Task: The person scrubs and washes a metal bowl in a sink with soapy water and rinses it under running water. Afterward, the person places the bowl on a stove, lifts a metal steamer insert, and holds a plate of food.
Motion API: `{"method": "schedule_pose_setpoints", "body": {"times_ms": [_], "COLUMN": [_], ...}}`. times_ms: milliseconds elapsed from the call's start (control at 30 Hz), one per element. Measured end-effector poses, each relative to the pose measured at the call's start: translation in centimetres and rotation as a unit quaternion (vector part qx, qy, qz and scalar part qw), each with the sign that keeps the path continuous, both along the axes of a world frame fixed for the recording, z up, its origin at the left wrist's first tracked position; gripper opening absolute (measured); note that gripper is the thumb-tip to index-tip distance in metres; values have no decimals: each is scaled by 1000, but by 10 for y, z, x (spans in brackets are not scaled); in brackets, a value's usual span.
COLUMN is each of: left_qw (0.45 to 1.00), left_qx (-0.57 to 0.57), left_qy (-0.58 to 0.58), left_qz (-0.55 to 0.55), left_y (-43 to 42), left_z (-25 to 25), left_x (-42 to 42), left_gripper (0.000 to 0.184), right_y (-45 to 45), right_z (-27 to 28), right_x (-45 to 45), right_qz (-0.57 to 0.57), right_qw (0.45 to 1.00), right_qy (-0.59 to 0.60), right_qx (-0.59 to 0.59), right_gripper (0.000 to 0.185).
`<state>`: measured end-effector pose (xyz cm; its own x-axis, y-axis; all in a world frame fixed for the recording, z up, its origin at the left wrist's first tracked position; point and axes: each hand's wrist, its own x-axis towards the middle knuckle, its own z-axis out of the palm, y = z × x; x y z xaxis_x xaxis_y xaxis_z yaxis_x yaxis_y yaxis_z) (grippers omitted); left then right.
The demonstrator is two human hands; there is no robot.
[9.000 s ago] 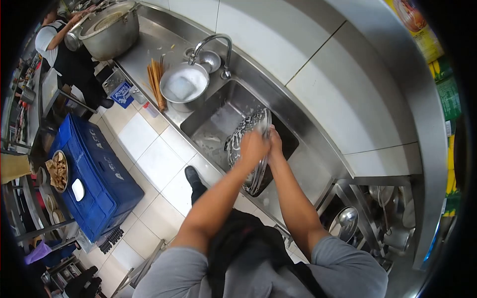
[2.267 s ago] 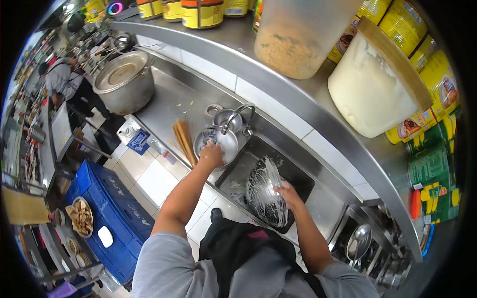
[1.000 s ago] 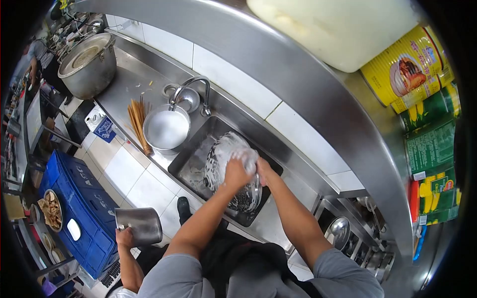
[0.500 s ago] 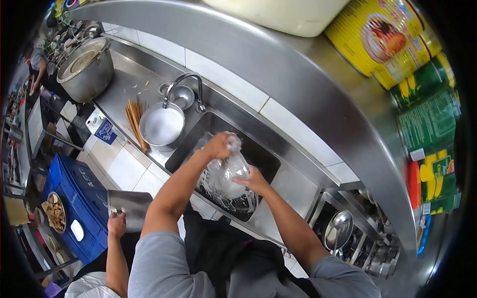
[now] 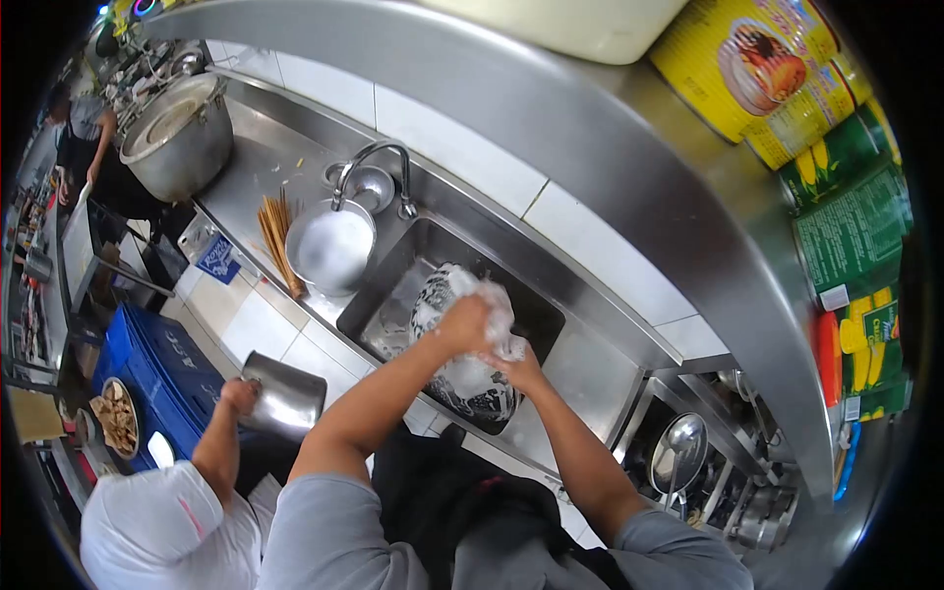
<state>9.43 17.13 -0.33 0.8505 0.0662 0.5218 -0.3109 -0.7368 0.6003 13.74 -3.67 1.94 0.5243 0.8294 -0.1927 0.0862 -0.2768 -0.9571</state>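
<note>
My left hand (image 5: 466, 324) is closed on a wet, foamy white scrubbing cloth (image 5: 503, 321) over the steel sink (image 5: 364, 313). Just right of it, my right hand (image 5: 521, 370) has its fingers bent under the cloth's lower end, and what they grip is hidden by foam. Beneath both hands a rounded dark item (image 5: 484, 405) streaked with suds lies in the sink; its kind cannot be made out. By the curved faucet (image 5: 403, 182) a pot of whitish soapy liquid (image 5: 334, 246) stands at the sink's left edge.
Wooden sticks (image 5: 277, 241) and a large stockpot (image 5: 179, 138) are on the counter. Left of me, a co-worker holds a steel pot (image 5: 285, 395) near a blue cooler (image 5: 162, 364). A steel shelf (image 5: 590, 128) with cans overhangs. A ladle rests in a pan (image 5: 678, 452) at right.
My left hand has moved right and down with the cloth, closer to my right hand. More of the sudsy item shows. The co-worker has leaned into view, and their pot has shifted right.
</note>
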Motion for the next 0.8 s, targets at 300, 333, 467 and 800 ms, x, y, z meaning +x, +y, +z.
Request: {"method": "schedule_pose_setpoints", "body": {"times_ms": [300, 333, 467, 800], "left_qw": [932, 931, 962, 897], "left_qx": [-52, -53, 3, -155], "left_qy": [63, 64, 43, 38], "left_qz": [353, 355, 269, 413], "left_y": [-109, -121, -92, -142], "left_z": [4, 21, 18, -12], "left_x": [-36, -35, 18, -71], "left_gripper": [51, 51, 50, 43], "right_y": [31, 40, 59, 52], "right_z": [35, 33, -22, -8], "right_x": [77, 89, 138, 116], "right_qz": [-184, -181, -133, -145], "right_qw": [970, 970, 971, 966], "right_qy": [104, 104, 21, -50], "right_qx": [-119, -120, -199, -207], "right_gripper": [69, 69, 75, 74]}}
